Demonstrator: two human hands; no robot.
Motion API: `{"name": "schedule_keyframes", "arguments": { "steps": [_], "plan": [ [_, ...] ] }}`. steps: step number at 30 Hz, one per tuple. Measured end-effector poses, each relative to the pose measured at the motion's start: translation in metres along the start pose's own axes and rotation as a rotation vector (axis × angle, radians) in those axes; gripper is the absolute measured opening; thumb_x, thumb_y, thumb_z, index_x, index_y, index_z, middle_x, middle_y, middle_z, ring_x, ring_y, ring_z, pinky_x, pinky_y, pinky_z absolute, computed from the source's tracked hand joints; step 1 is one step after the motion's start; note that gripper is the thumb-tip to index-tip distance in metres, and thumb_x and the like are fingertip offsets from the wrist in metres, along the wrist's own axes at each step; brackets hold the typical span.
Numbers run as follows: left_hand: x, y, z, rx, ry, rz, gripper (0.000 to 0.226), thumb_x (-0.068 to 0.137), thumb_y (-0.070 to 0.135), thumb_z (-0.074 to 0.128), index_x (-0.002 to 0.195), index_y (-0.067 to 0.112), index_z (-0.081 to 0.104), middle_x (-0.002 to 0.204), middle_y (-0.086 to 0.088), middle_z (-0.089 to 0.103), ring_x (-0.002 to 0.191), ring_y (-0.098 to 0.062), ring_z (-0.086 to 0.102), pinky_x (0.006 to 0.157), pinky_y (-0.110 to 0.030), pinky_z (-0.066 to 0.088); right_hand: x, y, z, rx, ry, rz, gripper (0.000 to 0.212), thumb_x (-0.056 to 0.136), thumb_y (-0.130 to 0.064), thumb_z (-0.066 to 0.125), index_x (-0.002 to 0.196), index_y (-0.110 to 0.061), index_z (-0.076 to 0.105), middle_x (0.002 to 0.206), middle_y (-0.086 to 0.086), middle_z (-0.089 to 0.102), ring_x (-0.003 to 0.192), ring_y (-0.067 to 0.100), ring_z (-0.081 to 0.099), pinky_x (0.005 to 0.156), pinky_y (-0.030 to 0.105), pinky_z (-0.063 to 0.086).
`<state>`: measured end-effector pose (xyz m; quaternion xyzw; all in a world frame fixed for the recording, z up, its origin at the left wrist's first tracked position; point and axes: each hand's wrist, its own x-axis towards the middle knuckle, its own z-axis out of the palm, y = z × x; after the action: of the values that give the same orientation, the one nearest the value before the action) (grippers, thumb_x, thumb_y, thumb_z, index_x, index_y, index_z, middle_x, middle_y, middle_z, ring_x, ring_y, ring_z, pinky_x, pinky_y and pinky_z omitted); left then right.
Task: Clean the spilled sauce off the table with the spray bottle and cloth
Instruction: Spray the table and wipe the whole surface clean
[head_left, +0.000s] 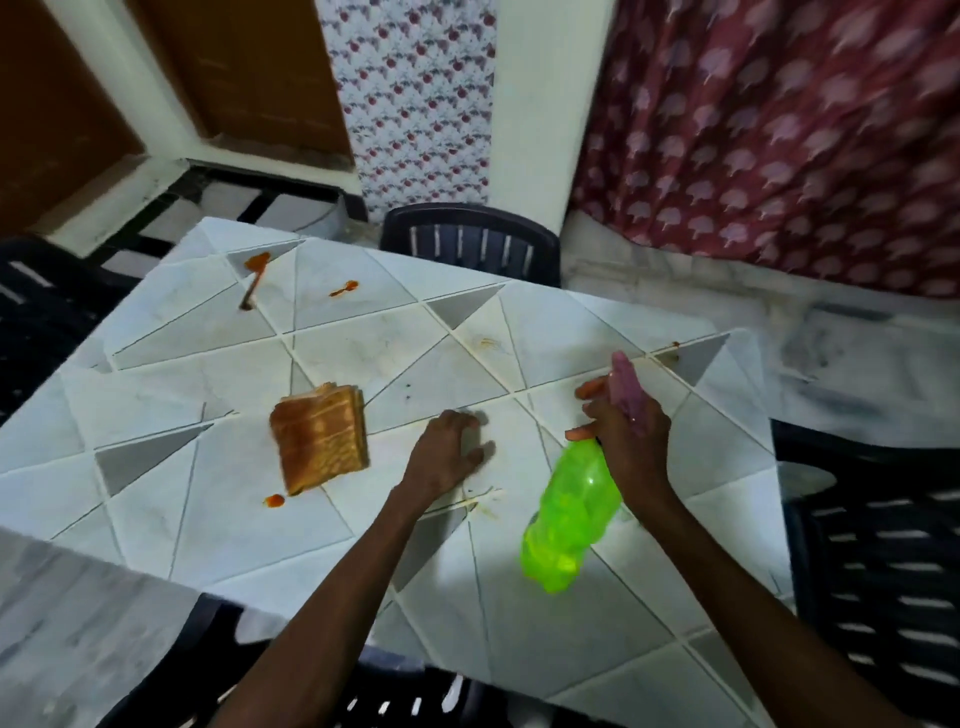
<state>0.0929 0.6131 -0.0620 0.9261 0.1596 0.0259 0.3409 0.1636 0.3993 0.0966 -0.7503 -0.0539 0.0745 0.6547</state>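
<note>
Spray bottle (571, 514): gripped in right hand (631, 439), tilted.
Left hand (444, 457): loose, empty.
Risk: spray misses sauce (257, 261) (upper left).

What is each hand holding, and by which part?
The right hand grips the green spray bottle at its neck, under the pink spray head. The left hand rests on the table, holding nothing.

Bare white patterned tabletop (363, 353) lies open between the folded orange-brown cloth (319, 439) and the far-left red sauce smears (257, 262); dark slatted plastic chairs (470, 241) line its edges.
</note>
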Motion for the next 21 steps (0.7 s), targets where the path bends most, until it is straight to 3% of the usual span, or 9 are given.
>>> {"name": "schedule_keyframes", "arguments": {
  "steps": [2, 4, 6, 8, 11, 14, 18, 21],
  "plan": [
    [0.013, 0.017, 0.033, 0.066, -0.047, 0.067, 0.067, 0.077, 0.066, 0.066, 0.128, 0.025, 0.058, 0.135, 0.001, 0.057, 0.125, -0.020, 0.051, 0.102, -0.036, 0.045, 0.016, 0.020, -0.030, 0.025, 0.049, 0.172, 0.032, 0.084, -0.009, 0.064, 0.079, -0.039, 0.073, 0.089, 0.007, 0.069, 0.051, 0.023, 0.068, 0.067, 0.039, 0.058],
    [0.030, 0.039, 0.063, 0.170, -0.085, 0.161, 0.090, 0.068, 0.076, 0.062, 0.141, 0.024, 0.049, 0.147, -0.003, 0.048, 0.133, -0.023, 0.046, 0.106, -0.041, 0.043, 0.033, 0.043, -0.066, 0.030, 0.110, 0.286, 0.033, 0.077, -0.013, 0.066, 0.100, -0.036, 0.072, 0.094, 0.003, 0.072, 0.051, 0.021, 0.068, 0.072, 0.045, 0.059],
    [0.047, 0.064, 0.078, 0.278, -0.180, 0.177, 0.112, 0.056, 0.086, 0.049, 0.150, 0.027, 0.035, 0.157, -0.002, 0.033, 0.142, -0.028, 0.034, 0.112, -0.044, 0.034, 0.051, 0.061, -0.100, 0.042, 0.156, 0.386, 0.048, 0.078, -0.011, 0.066, 0.123, -0.029, 0.066, 0.088, -0.001, 0.073, 0.052, 0.024, 0.068, 0.073, 0.044, 0.058],
    [0.066, 0.088, 0.088, 0.352, -0.262, 0.131, 0.122, 0.048, 0.088, 0.045, 0.155, 0.033, 0.021, 0.162, 0.000, 0.020, 0.147, -0.030, 0.023, 0.115, -0.046, 0.028, 0.068, 0.073, -0.130, 0.078, 0.163, 0.458, 0.054, 0.084, -0.004, 0.062, 0.131, -0.029, 0.057, 0.082, 0.000, 0.070, 0.051, 0.023, 0.067, 0.065, 0.039, 0.056],
    [0.085, 0.116, 0.100, 0.418, -0.394, 0.041, 0.124, 0.055, 0.078, 0.070, 0.155, 0.038, 0.008, 0.164, -0.001, 0.008, 0.149, -0.032, 0.015, 0.115, -0.053, 0.026, 0.093, 0.084, -0.161, 0.160, 0.182, 0.505, 0.054, 0.085, 0.003, 0.058, 0.130, -0.025, 0.056, 0.079, 0.006, 0.064, 0.052, 0.021, 0.062, 0.047, 0.029, 0.053],
    [0.090, 0.122, 0.111, 0.513, -0.514, -0.007, 0.130, 0.056, 0.064, 0.083, 0.156, 0.035, 0.004, 0.165, -0.005, -0.004, 0.150, -0.037, 0.003, 0.114, -0.059, 0.025, 0.119, 0.092, -0.183, 0.230, 0.236, 0.521, 0.044, 0.089, 0.005, 0.052, 0.126, -0.019, 0.058, 0.071, 0.011, 0.054, 0.057, 0.021, 0.053, 0.040, 0.025, 0.047],
    [0.083, 0.118, 0.113, 0.477, -0.463, -0.019, 0.133, 0.052, 0.059, 0.088, 0.156, 0.035, 0.009, 0.165, -0.004, -0.004, 0.150, -0.035, 0.002, 0.115, -0.058, 0.025, 0.147, 0.096, -0.199, 0.252, 0.260, 0.564, 0.015, 0.100, -0.014, 0.047, 0.110, -0.015, 0.060, 0.064, 0.011, 0.045, 0.052, 0.023, 0.048, 0.041, 0.026, 0.047],
    [0.083, 0.118, 0.112, 0.451, -0.442, -0.030, 0.132, 0.051, 0.057, 0.089, 0.156, 0.035, 0.012, 0.165, -0.004, -0.002, 0.150, -0.034, 0.003, 0.116, -0.056, 0.023, 0.155, 0.097, -0.195, 0.276, 0.160, 0.636, 0.021, 0.099, -0.010, 0.045, 0.117, -0.015, 0.056, 0.068, 0.013, 0.045, 0.059, 0.027, 0.049, 0.041, 0.025, 0.045]
  ]
}}
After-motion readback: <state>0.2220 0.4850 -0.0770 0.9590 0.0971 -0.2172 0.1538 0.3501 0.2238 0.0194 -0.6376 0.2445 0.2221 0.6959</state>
